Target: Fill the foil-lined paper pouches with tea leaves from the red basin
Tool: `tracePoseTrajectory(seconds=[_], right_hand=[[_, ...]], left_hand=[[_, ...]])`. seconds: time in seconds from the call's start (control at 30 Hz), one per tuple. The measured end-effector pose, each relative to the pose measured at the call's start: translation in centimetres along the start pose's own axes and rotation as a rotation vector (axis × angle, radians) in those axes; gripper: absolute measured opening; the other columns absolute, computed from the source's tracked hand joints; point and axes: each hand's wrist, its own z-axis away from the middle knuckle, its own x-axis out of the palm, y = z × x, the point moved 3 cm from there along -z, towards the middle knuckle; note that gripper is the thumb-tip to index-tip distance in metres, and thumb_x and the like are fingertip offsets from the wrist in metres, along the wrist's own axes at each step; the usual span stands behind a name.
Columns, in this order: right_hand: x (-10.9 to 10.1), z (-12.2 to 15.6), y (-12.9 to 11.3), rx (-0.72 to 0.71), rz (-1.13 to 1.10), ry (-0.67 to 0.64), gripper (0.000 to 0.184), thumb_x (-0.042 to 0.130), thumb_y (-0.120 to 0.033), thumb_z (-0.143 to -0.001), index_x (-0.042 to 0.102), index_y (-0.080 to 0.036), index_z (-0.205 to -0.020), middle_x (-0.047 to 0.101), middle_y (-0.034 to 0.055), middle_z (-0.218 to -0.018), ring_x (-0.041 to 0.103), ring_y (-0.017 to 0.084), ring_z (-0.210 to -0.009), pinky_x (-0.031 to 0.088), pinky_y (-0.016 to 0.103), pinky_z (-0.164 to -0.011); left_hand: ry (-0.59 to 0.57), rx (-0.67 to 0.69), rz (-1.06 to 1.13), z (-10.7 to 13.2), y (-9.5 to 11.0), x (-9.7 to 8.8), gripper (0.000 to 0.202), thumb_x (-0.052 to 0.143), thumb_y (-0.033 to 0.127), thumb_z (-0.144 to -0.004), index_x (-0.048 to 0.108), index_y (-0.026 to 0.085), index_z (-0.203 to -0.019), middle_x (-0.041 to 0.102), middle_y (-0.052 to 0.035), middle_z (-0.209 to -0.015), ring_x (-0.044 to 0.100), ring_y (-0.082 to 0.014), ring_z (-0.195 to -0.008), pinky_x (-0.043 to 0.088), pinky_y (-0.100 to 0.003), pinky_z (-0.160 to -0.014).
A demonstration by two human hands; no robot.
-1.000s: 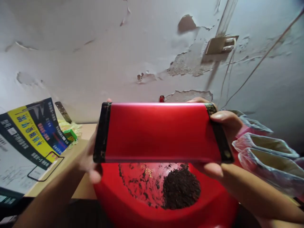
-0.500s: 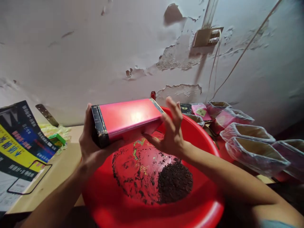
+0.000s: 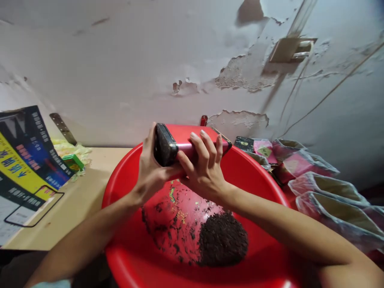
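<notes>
A long red tin with black ends (image 3: 180,141) is held above a big red plastic basin (image 3: 120,180), its near end turned toward me. My left hand (image 3: 150,170) wraps round that near black end from below and the left. My right hand (image 3: 204,168) lies over the tin's side, fingers curled on its top face. A heap of dark loose tea leaves (image 3: 222,239) sits in the basin below my right forearm, with scattered bits on the basin floor.
A printed poster (image 3: 21,160) lies on the beige table (image 3: 81,196) at left, with a small green box (image 3: 73,162) behind it. Clear plastic-wrapped packets (image 3: 333,192) crowd the right side. A peeling wall (image 3: 150,60) with a socket and cords stands close behind.
The tin has swung from broadside to end-on toward me and come lower over the basin. My right hand let go briefly, then closed again over the tin's side.
</notes>
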Motion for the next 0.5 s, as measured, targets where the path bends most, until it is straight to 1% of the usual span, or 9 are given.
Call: tracePoseTrajectory(seconds=[0.03, 0.1, 0.17, 0.2, 0.23, 0.3, 0.37, 0.43, 0.5], right_hand=[[0.6, 0.4, 0.1, 0.002, -0.018, -0.011, 0.112, 0.076, -0.030, -0.082, 0.002, -0.047, -0.165, 0.019, 0.0095, -0.167, 0.023, 0.045, -0.154, 0.015, 0.080, -0.122], [2.3, 1.7, 0.6, 0.013, -0.083, -0.088, 0.120, 0.081, -0.031, -0.075, 0.003, -0.049, -0.164, 0.016, 0.0100, -0.165, 0.028, 0.046, -0.149, 0.022, 0.079, -0.119], [4.3, 3.1, 1.5, 0.027, -0.171, -0.204, 0.132, 0.087, -0.036, -0.065, 0.001, -0.047, -0.164, 0.014, 0.0138, -0.162, 0.032, 0.048, -0.143, 0.032, 0.079, -0.113], [5.1, 3.8, 2.0, 0.040, -0.210, -0.255, 0.138, 0.090, -0.038, -0.061, 0.000, -0.045, -0.164, 0.014, 0.0159, -0.160, 0.034, 0.049, -0.140, 0.037, 0.078, -0.109], [5.8, 4.3, 2.6, 0.055, -0.241, -0.295, 0.142, 0.091, -0.039, -0.058, -0.002, -0.043, -0.165, 0.014, 0.0176, -0.158, 0.035, 0.049, -0.138, 0.040, 0.078, -0.106], [6.5, 4.9, 3.7, 0.074, -0.266, -0.351, 0.144, 0.091, -0.038, -0.056, -0.005, -0.042, -0.164, 0.013, 0.0191, -0.155, 0.035, 0.050, -0.139, 0.043, 0.078, -0.103], [6.4, 4.5, 4.7, 0.089, -0.255, -0.368, 0.141, 0.089, -0.034, -0.059, -0.007, -0.045, -0.162, 0.012, 0.0175, -0.155, 0.033, 0.049, -0.142, 0.041, 0.078, -0.105], [5.8, 3.5, 6.1, 0.094, -0.219, -0.344, 0.137, 0.087, -0.032, -0.061, -0.006, -0.048, -0.160, 0.013, 0.0157, -0.156, 0.033, 0.047, -0.145, 0.040, 0.076, -0.109], [5.3, 2.0, 8.5, 0.123, -0.144, -0.293, 0.131, 0.087, -0.035, -0.063, -0.001, -0.045, -0.159, 0.017, 0.0154, -0.155, 0.033, 0.046, -0.145, 0.039, 0.073, -0.112]], left_hand=[[-0.011, -0.033, 0.000, 0.2, -0.7, 0.2, 0.119, 0.088, 0.056, -0.063, 0.033, 0.020, -0.162, 0.050, -0.0152, -0.153, 0.048, -0.0393, -0.143, 0.042, -0.054, -0.120], [-0.080, -0.150, -0.007, 0.5, -2.7, 0.8, 0.120, 0.088, 0.054, -0.062, 0.032, 0.019, -0.163, 0.048, -0.0183, -0.153, 0.046, -0.0404, -0.144, 0.038, -0.056, -0.121], [-0.179, -0.305, -0.030, 0.9, -4.9, 1.5, 0.118, 0.088, 0.048, -0.064, 0.031, 0.016, -0.163, 0.049, -0.0204, -0.148, 0.049, -0.0399, -0.141, 0.038, -0.056, -0.121], [-0.221, -0.365, -0.045, 1.1, -5.8, 1.8, 0.116, 0.086, 0.045, -0.065, 0.032, 0.014, -0.163, 0.051, -0.0203, -0.145, 0.051, -0.0391, -0.139, 0.038, -0.055, -0.121], [-0.252, -0.396, -0.056, 1.2, -6.6, 2.1, 0.113, 0.084, 0.043, -0.067, 0.032, 0.014, -0.162, 0.051, -0.0198, -0.143, 0.051, -0.0381, -0.139, 0.038, -0.054, -0.121], [-0.291, -0.369, -0.049, 1.2, -7.2, 2.5, 0.104, 0.080, 0.043, -0.071, 0.034, 0.015, -0.161, 0.051, -0.0189, -0.145, 0.050, -0.0364, -0.141, 0.036, -0.054, -0.123], [-0.305, -0.279, -0.010, 1.0, -7.0, 2.5, 0.099, 0.075, 0.048, -0.077, 0.034, 0.018, -0.161, 0.046, -0.0190, -0.153, 0.045, -0.0367, -0.146, 0.032, -0.057, -0.125], [-0.310, -0.199, 0.013, 0.7, -6.3, 2.2, 0.098, 0.071, 0.053, -0.082, 0.029, 0.019, -0.163, 0.039, -0.0196, -0.162, 0.038, -0.0380, -0.152, 0.028, -0.060, -0.127], [-0.322, -0.133, -0.030, 0.7, -5.5, 2.0, 0.097, 0.067, 0.053, -0.087, 0.022, 0.020, -0.166, 0.029, -0.0193, -0.169, 0.029, -0.0386, -0.157, 0.024, -0.062, -0.128]])
